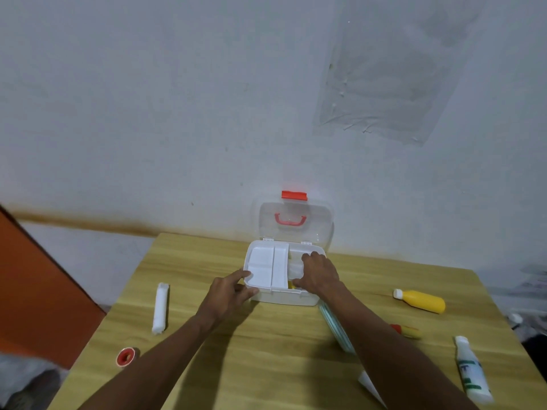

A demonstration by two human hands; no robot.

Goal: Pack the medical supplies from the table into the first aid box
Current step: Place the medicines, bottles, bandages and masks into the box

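Observation:
The white first aid box (284, 297) stands open at the far middle of the wooden table (266, 350), its clear lid (296, 223) with red handle and latch upright against the wall. A white divided tray (268, 267) fills the box's left part. My left hand (229, 292) grips the box's front left corner. My right hand (318, 273) reaches into the right part, fingers closed on a pale wrapped item (296, 269); something yellow (291, 285) shows beneath it.
On the left lie a white gauze roll (160, 307) and a red-cored tape roll (126, 356). To the right are a yellow bottle (420, 300), a red-yellow item (410, 331), a white-green tube (472, 371), a white tube tip (368, 384) and teal-edged packets (333, 324) under my right forearm.

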